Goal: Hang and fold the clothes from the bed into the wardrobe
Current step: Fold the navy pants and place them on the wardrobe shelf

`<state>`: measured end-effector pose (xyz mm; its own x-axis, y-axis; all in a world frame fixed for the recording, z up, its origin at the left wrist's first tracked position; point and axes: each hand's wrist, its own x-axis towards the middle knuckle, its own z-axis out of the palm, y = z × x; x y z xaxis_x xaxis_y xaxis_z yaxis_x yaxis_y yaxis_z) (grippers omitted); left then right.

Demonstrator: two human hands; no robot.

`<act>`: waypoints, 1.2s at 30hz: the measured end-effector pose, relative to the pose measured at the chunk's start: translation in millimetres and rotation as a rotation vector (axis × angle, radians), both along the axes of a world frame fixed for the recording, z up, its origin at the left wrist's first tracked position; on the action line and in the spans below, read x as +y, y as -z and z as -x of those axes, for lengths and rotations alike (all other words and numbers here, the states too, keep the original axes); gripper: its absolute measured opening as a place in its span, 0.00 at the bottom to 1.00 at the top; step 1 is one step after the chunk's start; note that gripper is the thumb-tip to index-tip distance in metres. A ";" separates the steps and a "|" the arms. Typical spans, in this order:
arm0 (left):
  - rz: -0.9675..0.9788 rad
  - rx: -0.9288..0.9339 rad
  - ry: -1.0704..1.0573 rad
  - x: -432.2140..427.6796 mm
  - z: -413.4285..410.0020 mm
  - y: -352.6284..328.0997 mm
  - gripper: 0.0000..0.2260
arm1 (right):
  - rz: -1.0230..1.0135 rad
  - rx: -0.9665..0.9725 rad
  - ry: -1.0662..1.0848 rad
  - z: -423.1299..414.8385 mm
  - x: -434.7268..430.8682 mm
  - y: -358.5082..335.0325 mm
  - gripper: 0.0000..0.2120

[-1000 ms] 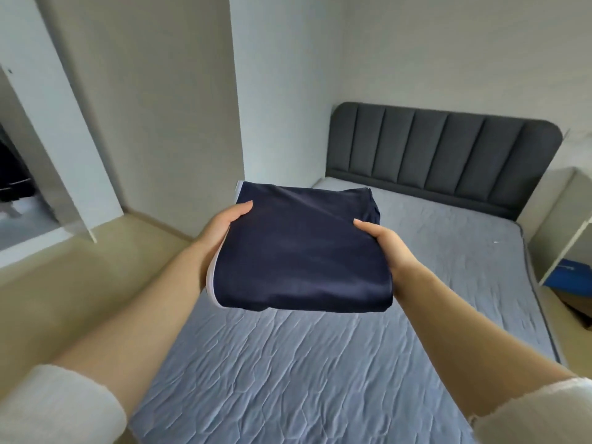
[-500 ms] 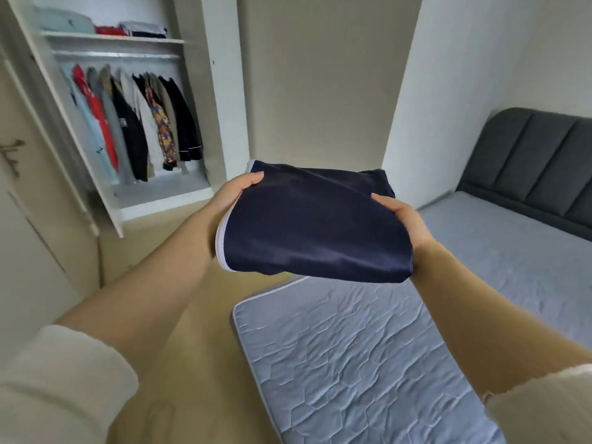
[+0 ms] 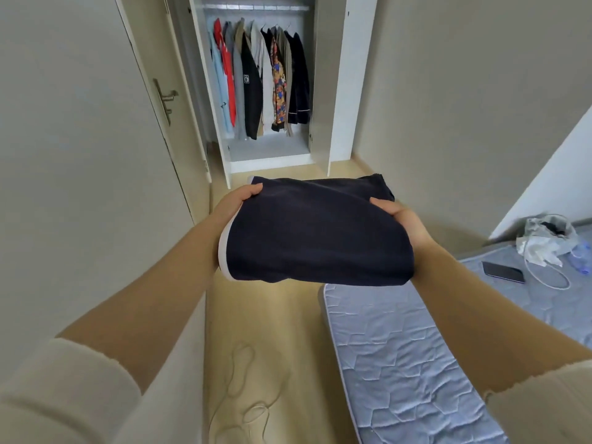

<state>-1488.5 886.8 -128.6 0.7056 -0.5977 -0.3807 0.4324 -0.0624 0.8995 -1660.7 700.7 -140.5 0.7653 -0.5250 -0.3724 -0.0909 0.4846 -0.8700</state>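
We face the open wardrobe point(image 3: 349, 75) down a narrow strip of floor, its rail filled by hanging clothes point(image 3: 256, 84), so we judge this piece wants a shelf, and none shows from here; hunting for one with both hands full could loosen the fold. The bed point(image 3: 400, 363) sits close on our right, and clipping its near corner as we step forward is a small risk. The folded navy garment point(image 3: 314, 238) is held in the air between us and the wardrobe, above the floor and that corner of the bed. Its near edge sags in a soft roll, and since we see support only at its two sides, it could slump open or slide out if either grip eases. A pale cable point(image 3: 243, 379) loops across the floor in our path and could catch a foot. Our left hand point(image 3: 234, 203) grips the left edge, thumb point(image 3: 253, 190) pressed on top and the other fingers hidden beneath. Our right hand point(image 3: 403, 222) clasps the right edge likewise, thumb point(image 3: 381, 203) on the cloth
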 end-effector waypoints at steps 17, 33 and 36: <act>0.025 -0.088 -0.196 -98.1 -125.2 -34.5 0.08 | -0.004 -0.124 -0.198 -156.6 -119.0 -43.5 0.12; 0.042 -0.082 -0.275 -174.3 -229.5 -37.0 0.08 | 0.015 -0.117 -0.230 -274.1 -201.3 -44.0 0.08; 0.099 -0.052 -0.258 -178.5 -257.2 -32.1 0.09 | -0.028 -0.114 -0.259 -296.9 -205.5 -41.6 0.08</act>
